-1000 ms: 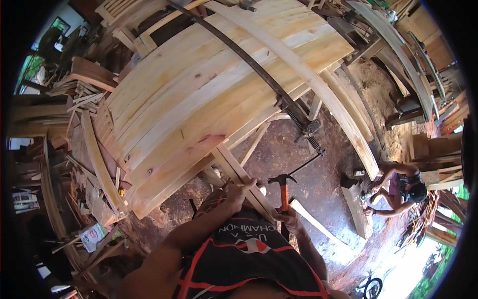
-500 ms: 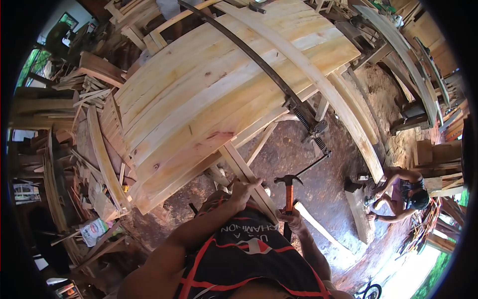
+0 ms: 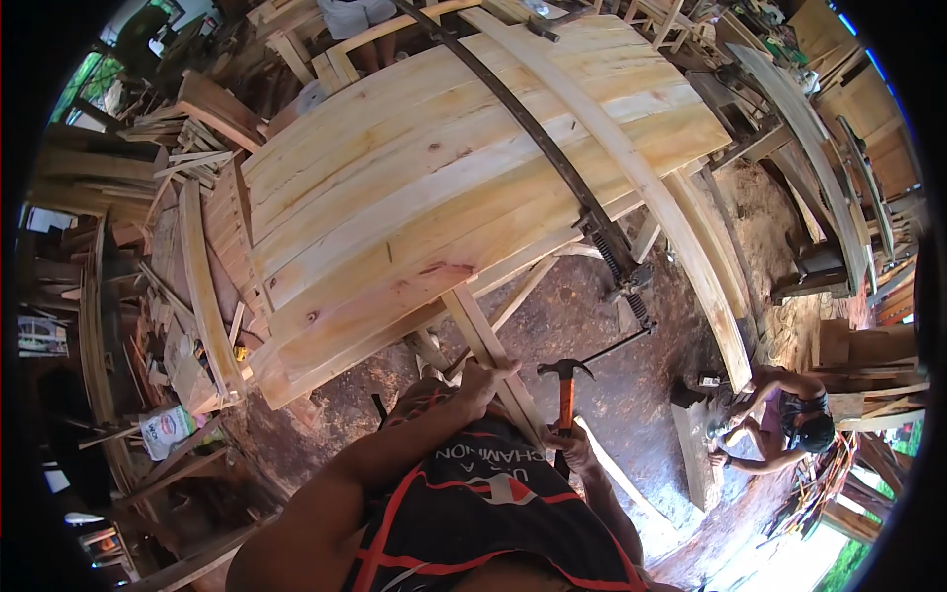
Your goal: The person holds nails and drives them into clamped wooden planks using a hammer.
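One wooden strip [image 3: 472,326] meets the panel [image 3: 365,197] at its near edge, left hand [image 3: 478,386] fingers wrapping it, seemingly for steadiness; right hand [image 3: 574,447] fingers clasp a hammer [image 3: 566,393].

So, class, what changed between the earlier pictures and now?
The view shifted: the pale plank tabletop sits lower and rightward, with a person's grey shorts now showing beyond. Nothing was grasped or released: left hand stays on the narrow wooden bar, right hand on the orange-handled claw hammer.
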### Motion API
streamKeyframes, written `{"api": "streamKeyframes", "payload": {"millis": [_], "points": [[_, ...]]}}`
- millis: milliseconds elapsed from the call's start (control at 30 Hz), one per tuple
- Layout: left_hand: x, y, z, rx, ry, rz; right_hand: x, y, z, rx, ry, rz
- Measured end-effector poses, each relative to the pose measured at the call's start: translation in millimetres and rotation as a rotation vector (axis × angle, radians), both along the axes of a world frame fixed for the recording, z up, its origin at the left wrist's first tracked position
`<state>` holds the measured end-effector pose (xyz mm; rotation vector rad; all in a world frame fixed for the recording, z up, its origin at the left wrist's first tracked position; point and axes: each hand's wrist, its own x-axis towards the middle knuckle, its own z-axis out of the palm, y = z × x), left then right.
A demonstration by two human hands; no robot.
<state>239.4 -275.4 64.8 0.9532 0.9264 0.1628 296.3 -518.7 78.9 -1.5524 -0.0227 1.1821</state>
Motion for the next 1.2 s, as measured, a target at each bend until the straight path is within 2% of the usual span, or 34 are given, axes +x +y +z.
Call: {"api": "streamKeyframes", "payload": {"millis": [133,233,300,333,367,433,467,533,567,633,667,700,733,767,800,867,900,933,1000,1067,1167,1200], "points": [[-1,3,21,-0.085,-0.026,-0.017,-2,-5,-12,0.035,0.014,-0.014],[-6,7,8,0.006,-0.026,-0.077,-3,-11,-26,-0.016,0.030,-0.001],[-9,12,2,0.173,0.002,-0.246,-5,-14,-25,-0.024,-0.011,-0.007],[-12,23,10,0.173,-0.007,-0.241,-4,-12,-19,-0.033,-0.049,-0.011],[-20,38,18,0.315,0.097,-0.515,-5,-9,-13,-0.041,0.010,-0.040],[-30,66,32,0.303,0.291,-0.806,-1,-9,-11,-0.050,-0.004,-0.020],[-37,89,29,0.603,0.219,-0.715,-3,-9,-12,-0.058,-0.010,-0.007],[-38,132,53,1.005,0.164,-0.378,-4,-15,-19,-0.061,-0.037,0.052],[-33,152,80,1.105,0.177,-0.137,-4,-14,-18,-0.103,-0.054,0.046],[-32,200,62,1.798,0.344,0.197,-3,-7,-8,-0.139,-0.090,0.055],[-40,212,43,1.787,0.359,0.212,-8,-11,-13,-0.145,-0.094,0.074],[-43,225,22,1.759,0.405,0.180,-13,-19,-25,-0.192,-0.235,0.045],[-43,234,14,1.732,0.449,0.137,-16,-6,-15,-0.235,-0.368,0.010],[-46,234,3,1.782,0.513,0.043,-12,-7,5,-0.344,-0.529,0.107],[-47,231,-1,1.766,0.529,0.057,-9,-10,10,-0.350,-0.535,0.130],[-43,238,-4,1.713,0.570,0.153,-4,-6,12,-0.207,-0.813,0.005],[-44,236,-4,1.701,0.574,0.152,3,25,66,-0.291,-0.840,0.074],[-43,235,-1,1.712,0.569,0.136,11,30,68,-0.228,-0.895,0.088],[-39,233,4,1.711,0.559,0.127,27,56,76,-0.216,-0.741,0.111],[-40,232,8,1.676,0.558,0.122,38,104,96,-0.185,-0.885,0.256],[-43,234,-1,1.679,0.611,0.147,43,164,116,-0.151,-0.805,0.366],[-45,235,-1,1.666,0.626,0.149,42,177,118,-0.033,-0.761,0.359]]}}
